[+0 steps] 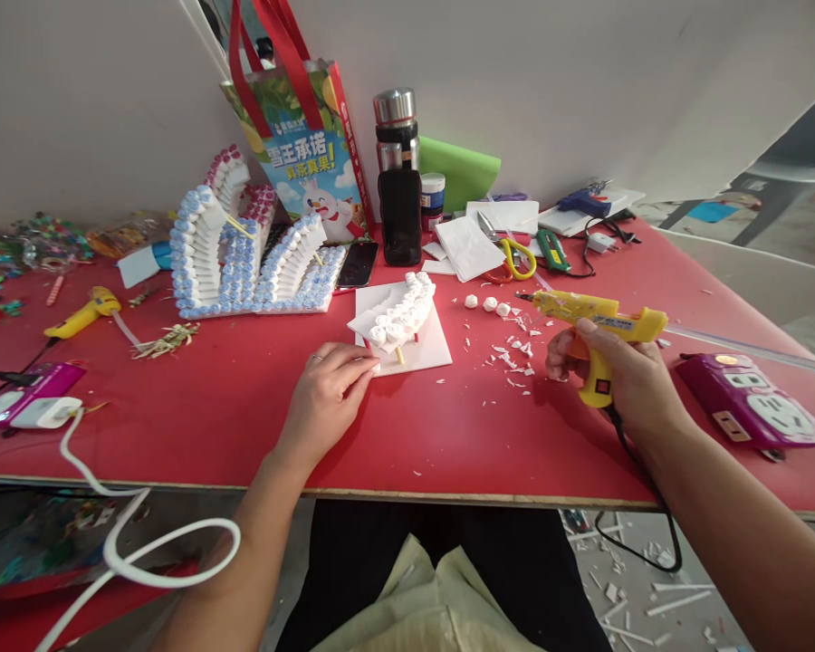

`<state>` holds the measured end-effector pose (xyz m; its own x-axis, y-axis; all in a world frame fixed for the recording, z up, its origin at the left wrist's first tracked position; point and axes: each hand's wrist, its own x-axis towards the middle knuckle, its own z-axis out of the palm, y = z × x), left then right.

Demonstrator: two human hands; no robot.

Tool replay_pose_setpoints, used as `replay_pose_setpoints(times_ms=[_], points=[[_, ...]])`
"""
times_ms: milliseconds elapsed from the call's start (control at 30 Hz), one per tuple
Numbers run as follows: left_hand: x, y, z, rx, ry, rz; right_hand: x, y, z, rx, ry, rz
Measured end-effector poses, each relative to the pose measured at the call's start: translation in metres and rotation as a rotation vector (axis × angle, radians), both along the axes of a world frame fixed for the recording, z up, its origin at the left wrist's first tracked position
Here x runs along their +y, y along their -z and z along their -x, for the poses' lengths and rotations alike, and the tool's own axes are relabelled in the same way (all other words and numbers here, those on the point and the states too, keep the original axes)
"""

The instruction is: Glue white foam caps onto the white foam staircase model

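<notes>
White model on its base, seen from the wearer's head. The white model, a tilted sheet bearing a curved row of white rosettes, stands on short yellow and red legs over a square white board, at the middle of the red table. At the board's front left corner, just beside the model, is the left hand: its thumb and fingers are drawn together at the tips, where a bit of white shows; whether this is a separate piece or the board's corner cannot be told. To the right of the model, well apart from it, the right hand has its fingers wrapped around the handle of a yellow glue gun, whose nozzle points toward the model's side. Between model and gun lie small white balls and, nearer the wearer, scattered white scraps. Behind the model, a black phone-like object stands upright before a metal flask; behind and right are white sheets and yellow-handled scissors. Left of the model sits a larger blue-and-white structure, with a printed bag behind it.
</notes>
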<state>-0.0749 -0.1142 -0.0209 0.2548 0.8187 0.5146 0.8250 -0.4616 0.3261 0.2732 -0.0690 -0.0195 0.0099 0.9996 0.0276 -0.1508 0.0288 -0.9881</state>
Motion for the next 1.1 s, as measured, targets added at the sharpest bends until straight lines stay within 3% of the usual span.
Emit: replay_pose_setpoints(times_ms=[600,833,900,1000,1100], points=[[0.0,0.003,-0.001,-0.018,0.001,-0.009,-0.002,-0.004,0.0,-0.015,0.003,-0.002],[-0.021,-0.003,0.001,-0.062,-0.115,-0.161,0.0,-0.001,-0.001,-0.003,0.009,-0.012],[-0.029,-0.003,-0.005,-0.073,-0.084,-0.178,0.0,-0.002,-0.001,-0.004,0.012,-0.016],[-0.035,-0.002,-0.018,0.07,0.058,-0.131,-0.001,-0.003,-0.001,0.014,0.02,-0.013],[-0.033,-0.004,-0.022,0.16,-0.005,-0.189,-0.001,-0.004,-0.001,0.042,0.029,-0.019]])
